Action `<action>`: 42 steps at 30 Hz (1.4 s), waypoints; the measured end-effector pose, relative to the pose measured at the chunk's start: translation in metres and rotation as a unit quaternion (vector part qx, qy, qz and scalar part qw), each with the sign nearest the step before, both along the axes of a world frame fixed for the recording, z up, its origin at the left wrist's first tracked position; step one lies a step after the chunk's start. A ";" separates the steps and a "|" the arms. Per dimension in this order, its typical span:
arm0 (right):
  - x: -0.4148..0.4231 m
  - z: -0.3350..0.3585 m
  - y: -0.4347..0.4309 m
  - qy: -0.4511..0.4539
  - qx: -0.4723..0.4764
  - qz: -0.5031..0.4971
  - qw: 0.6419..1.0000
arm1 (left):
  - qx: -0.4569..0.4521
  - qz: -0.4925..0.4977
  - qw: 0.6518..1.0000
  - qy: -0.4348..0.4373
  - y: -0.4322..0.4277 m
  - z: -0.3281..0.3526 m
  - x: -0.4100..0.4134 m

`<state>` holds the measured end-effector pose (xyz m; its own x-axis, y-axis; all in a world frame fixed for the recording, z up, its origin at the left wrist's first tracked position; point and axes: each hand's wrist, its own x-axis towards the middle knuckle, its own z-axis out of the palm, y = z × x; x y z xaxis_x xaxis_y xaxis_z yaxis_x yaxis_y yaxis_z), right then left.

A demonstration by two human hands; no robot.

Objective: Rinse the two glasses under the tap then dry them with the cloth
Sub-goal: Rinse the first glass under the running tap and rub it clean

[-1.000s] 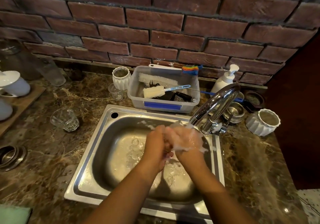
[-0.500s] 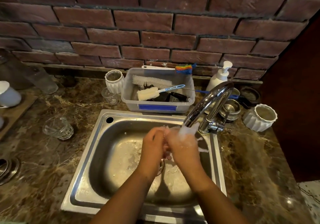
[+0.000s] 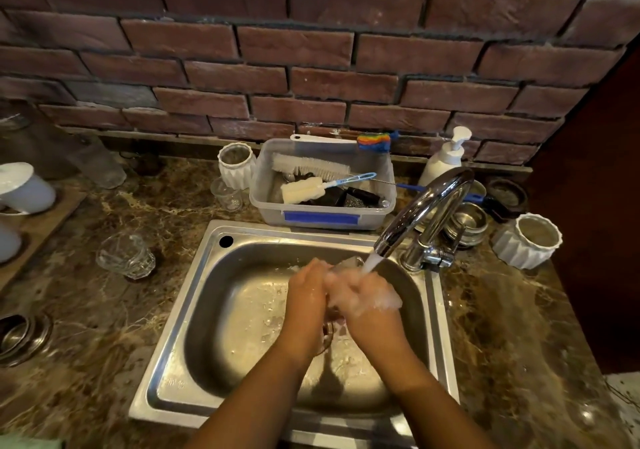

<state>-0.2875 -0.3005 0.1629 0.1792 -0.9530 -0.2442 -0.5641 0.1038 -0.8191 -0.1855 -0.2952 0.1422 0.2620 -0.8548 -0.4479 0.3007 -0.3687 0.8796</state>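
Water is running from the tap (image 3: pixel 424 213) at two o'clock of the sink (image 3: pixel 207 313), straight onto the hands. The left hand (image 3: pixel 306 296) and right hand (image 3: pixel 367 298) are pressed close together over the basin with the glass (image 3: pixel 348 262) between them, only its rim showing at the top. The left hand's fingers curl round it. The right hand is blurred by the stream, so I cannot tell its grip. The second glass (image 3: pixel 126 256) sits on the tabletop (image 3: pixel 104 344) at nine o'clock, apart from the sink. At twelve o'clock is a tub (image 3: pixel 273 202) of brushes with a blue tape strip (image 3: pixel 320 218), any writing too faint to read.
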 end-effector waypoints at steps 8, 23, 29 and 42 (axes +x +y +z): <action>-0.012 0.007 0.001 -0.088 -0.094 0.080 0.988 | 0.037 0.028 0.997 0.063 -0.001 0.004 0.001; -0.023 0.012 -0.003 -0.128 0.015 0.143 0.981 | 0.097 -0.041 0.992 0.065 0.002 0.011 0.016; -0.025 0.002 0.000 -0.331 0.221 -0.033 0.917 | -0.144 -0.077 0.968 -0.193 0.008 -0.004 0.018; -0.025 0.000 -0.003 -0.430 0.299 -0.055 0.850 | -0.163 -0.110 0.953 -0.230 0.008 -0.005 0.022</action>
<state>-0.3123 -0.3031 0.1629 0.4539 -0.7278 -0.5141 0.2574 0.6595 -0.7063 -0.1632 -0.2874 0.1376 0.1657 -0.9857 -0.0311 -0.1968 -0.0639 0.9784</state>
